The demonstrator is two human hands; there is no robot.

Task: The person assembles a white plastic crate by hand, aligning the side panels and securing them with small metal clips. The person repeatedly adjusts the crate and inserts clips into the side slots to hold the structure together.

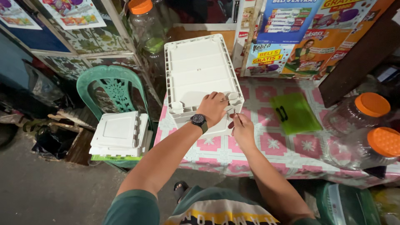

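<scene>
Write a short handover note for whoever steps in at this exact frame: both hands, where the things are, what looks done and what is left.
Left hand: rests on the near corner of the white plastic panel, steadying it.
Right hand: pinches a thin screwdriver at that same corner; its tip is hidden.
The panel lies flat on the table, with a green pouch to its right.
More white panels are stacked on the green chair.
Done: cannot tell.
Left: the corner work, seemingly.
</scene>
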